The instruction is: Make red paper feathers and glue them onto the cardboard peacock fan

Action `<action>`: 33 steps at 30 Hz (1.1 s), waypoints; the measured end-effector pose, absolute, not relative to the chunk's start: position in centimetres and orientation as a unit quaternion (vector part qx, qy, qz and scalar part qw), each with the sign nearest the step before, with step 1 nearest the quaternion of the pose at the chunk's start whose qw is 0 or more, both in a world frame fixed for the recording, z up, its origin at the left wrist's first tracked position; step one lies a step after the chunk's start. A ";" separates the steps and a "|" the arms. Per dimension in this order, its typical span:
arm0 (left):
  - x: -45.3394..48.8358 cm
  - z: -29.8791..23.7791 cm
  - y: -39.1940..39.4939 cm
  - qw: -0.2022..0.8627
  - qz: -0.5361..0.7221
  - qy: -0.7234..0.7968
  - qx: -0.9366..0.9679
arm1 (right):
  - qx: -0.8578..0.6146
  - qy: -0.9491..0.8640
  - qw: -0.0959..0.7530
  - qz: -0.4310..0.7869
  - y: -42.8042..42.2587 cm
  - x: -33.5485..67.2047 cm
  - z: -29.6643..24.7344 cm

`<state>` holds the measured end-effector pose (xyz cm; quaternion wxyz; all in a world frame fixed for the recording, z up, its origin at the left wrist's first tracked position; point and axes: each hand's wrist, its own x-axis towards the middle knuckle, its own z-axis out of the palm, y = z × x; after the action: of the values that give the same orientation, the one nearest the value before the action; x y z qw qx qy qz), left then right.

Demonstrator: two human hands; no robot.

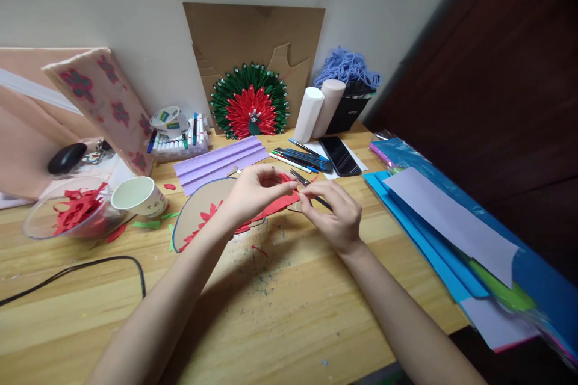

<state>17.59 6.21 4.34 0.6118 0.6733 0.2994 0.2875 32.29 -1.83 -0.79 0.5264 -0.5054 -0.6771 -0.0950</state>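
Note:
Above the middle of the table my left hand point(255, 189) is closed, pinching a small red paper petal point(285, 178) by its thumb and fingertips. My right hand point(332, 210) is closed too, its thumb and index finger pinched close to the left thumb. A dark, slim pointed tool point(300, 178) runs through the right hand; I cannot tell whether it is scissors or tweezers. Red paper point(277, 206) lies beneath the hands. Partly hidden by my left forearm is a rounded cardboard piece point(194, 210) with a blue edge and red petals on it.
A plastic bowl point(34, 225) of red scraps and a paper cup point(135, 195) stand left, near a black cable point(121, 257). Behind are purple paper point(221, 162), pens point(293, 159), a phone point(339, 155) and a peacock picture point(253, 18). Coloured sheets point(451, 219) lie right.

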 end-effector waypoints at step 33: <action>0.0 -5.9 5.1 0.431 0.351 0.563 0.612 | -0.563 -0.733 0.354 0.142 -1.3 29.1 -6.0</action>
<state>0.05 5.15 -5.87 0.4307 0.6117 0.5629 0.3514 29.11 -1.28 -5.99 0.3538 -0.5630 -0.7333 0.1422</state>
